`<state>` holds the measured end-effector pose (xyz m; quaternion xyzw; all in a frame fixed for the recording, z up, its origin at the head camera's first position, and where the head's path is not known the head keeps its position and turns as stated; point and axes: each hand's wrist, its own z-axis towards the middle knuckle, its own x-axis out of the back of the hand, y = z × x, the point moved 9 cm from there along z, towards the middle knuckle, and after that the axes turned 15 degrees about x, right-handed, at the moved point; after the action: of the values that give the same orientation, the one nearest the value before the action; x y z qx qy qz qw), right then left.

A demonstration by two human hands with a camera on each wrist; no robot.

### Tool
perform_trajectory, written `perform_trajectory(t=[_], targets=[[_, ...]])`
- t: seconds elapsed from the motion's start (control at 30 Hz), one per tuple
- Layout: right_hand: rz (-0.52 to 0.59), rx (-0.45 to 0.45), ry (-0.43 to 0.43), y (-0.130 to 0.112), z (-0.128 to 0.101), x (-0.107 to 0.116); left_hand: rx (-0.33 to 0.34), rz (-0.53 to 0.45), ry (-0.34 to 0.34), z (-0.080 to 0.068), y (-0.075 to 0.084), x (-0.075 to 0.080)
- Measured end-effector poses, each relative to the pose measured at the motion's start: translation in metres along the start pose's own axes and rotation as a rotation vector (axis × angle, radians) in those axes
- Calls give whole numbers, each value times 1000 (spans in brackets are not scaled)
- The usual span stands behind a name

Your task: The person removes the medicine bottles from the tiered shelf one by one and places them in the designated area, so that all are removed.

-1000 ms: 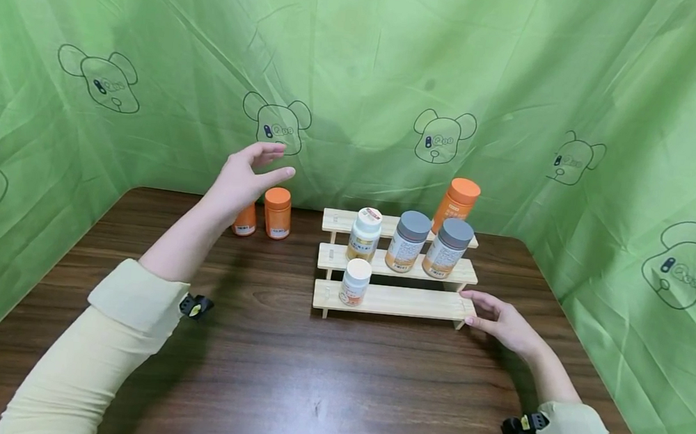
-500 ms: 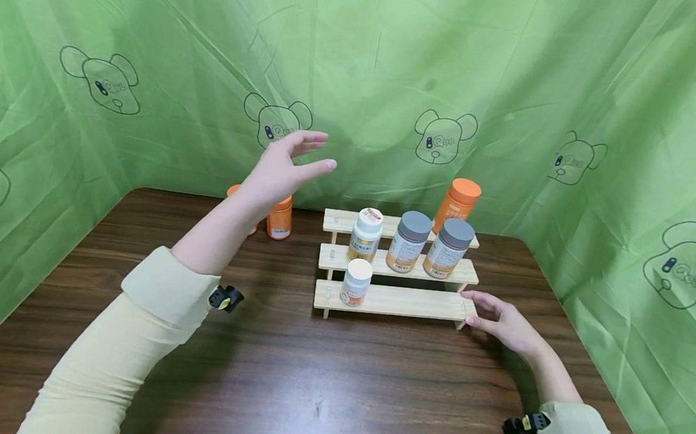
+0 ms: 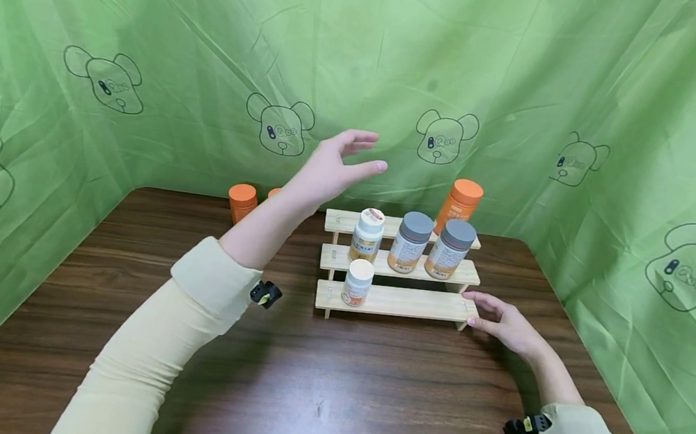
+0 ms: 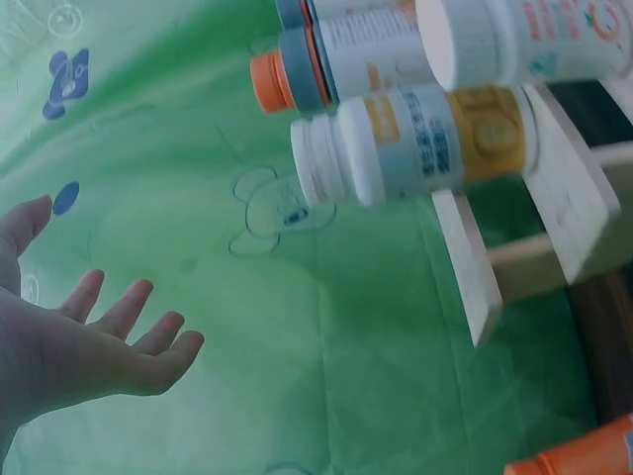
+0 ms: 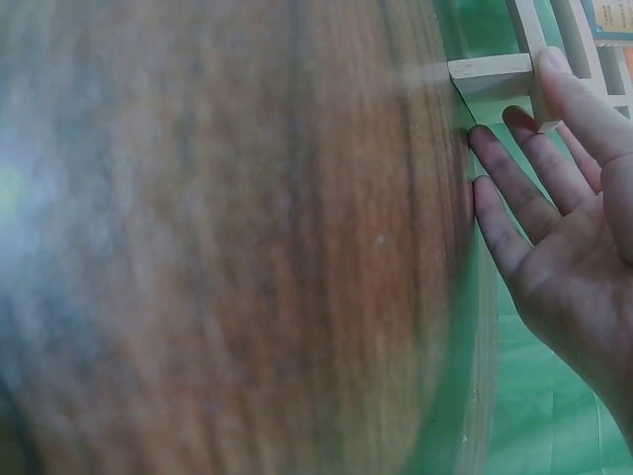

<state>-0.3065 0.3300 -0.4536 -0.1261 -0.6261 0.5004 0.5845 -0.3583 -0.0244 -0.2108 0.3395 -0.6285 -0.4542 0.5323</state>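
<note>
Green cloth printed with bear outlines hangs on three sides of a dark wood table [image 3: 319, 382]. On it stands a three-step wooden rack [image 3: 399, 300], its long axis running left to right across my view, steps rising away from me. My right hand [image 3: 504, 323] rests at the rack's right end, fingers straight, the tips touching the end of the lowest step — the right wrist view shows them against the wood. My left hand [image 3: 334, 167] is up in the air above and left of the rack's top step, fingers spread and loose, holding nothing. A second ago it was over the two orange bottles at the back left; it has since swung right, so one orange bottle [image 3: 242, 201] is plain again and the other is mostly behind my forearm, I think. The bottles on the rack stand upright: white-capped [image 3: 357, 282] on the lowest step, grey-capped [image 3: 410, 241] on the middle.
</note>
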Motion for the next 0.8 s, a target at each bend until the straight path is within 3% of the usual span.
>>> perform_trajectory(t=[0.57, 0.8], targets=[[-3, 13, 9, 1, -1, 0, -25, -8, -98, 23, 16, -63], [-6, 23, 10, 0, 0, -1, -31, 15, -113, 34, 16, -81]])
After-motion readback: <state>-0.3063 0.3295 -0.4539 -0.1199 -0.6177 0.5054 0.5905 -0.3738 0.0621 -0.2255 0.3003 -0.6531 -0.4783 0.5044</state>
